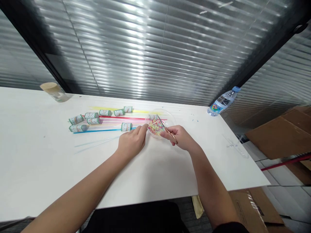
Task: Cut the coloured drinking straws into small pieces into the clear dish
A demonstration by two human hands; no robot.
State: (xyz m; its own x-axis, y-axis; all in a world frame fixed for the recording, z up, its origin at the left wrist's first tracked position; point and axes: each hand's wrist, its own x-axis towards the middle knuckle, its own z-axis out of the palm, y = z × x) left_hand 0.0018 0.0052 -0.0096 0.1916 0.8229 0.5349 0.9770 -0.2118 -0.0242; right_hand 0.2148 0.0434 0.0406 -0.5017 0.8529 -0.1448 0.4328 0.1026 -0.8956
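Note:
My right hand [178, 137] is closed round a pair of scissors [163, 125] whose blades point up over a clear plastic bowl [167, 118] holding small coloured straw pieces [155, 127]. My left hand [132, 142] rests on the white table [48, 168] with its fingers pinched on the end of a thin blue straw [102, 130], right beside the bowl. Long red, yellow and blue straws lie in a row to the left, running toward the bowl.
Several small green-labelled rolls [92, 116] lie among the straws. A jar with a tan lid [53, 91] stands at the back left. A water bottle [222, 102] lies at the back right. Cardboard boxes [274, 136] sit beyond the table's right edge.

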